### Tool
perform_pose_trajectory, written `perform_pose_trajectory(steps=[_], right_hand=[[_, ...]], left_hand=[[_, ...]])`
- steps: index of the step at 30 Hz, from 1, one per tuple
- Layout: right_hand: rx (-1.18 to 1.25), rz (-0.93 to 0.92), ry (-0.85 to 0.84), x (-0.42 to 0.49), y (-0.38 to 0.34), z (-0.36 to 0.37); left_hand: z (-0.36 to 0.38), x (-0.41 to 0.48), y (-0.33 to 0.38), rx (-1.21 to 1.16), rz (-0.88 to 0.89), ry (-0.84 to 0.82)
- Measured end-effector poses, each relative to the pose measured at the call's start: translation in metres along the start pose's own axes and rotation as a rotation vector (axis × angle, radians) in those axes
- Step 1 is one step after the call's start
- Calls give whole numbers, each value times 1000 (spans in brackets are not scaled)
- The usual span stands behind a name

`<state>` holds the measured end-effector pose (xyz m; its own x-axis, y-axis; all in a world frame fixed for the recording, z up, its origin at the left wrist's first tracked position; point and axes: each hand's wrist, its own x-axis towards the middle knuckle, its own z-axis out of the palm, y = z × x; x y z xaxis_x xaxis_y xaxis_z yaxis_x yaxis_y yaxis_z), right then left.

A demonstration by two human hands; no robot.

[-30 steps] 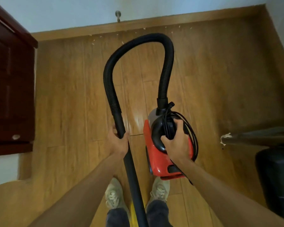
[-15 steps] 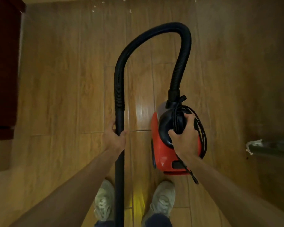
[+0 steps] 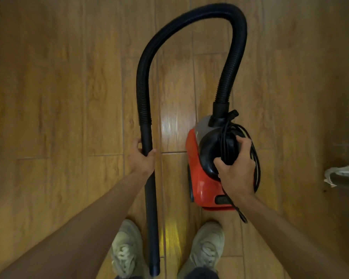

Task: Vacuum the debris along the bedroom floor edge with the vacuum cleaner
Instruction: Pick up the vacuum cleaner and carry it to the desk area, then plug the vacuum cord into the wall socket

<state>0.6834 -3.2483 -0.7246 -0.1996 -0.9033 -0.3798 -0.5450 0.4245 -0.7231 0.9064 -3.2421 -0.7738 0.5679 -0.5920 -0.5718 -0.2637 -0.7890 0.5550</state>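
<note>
Two hands busy in the head view: left hand (image 3: 142,161) wrapped around the black wand (image 3: 150,190), right hand (image 3: 237,170) clamped on the red vacuum cleaner (image 3: 205,178) handle, held just ahead of the shoes (image 3: 207,248). No debris visible. Risk: loose cord (image 3: 256,164) snagging, tripping.

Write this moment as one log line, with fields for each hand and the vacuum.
left hand: grips black tube | right hand: holds red vacuum by handle | hose: arched | debris: not visible
</note>
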Motion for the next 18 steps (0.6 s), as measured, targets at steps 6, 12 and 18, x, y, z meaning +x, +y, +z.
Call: perform_pose_trajectory(steps=[6,12,18], right_hand=[[-28,-15,39,-1,6,3],[-51,-129,89,-2,10,10],[-371,-89,-17,1,-6,3]], left_hand=[[16,27,-27,-12,-33,25],[36,52,-61,13,-27,19],[49,66,-86,-15,-72,5]])
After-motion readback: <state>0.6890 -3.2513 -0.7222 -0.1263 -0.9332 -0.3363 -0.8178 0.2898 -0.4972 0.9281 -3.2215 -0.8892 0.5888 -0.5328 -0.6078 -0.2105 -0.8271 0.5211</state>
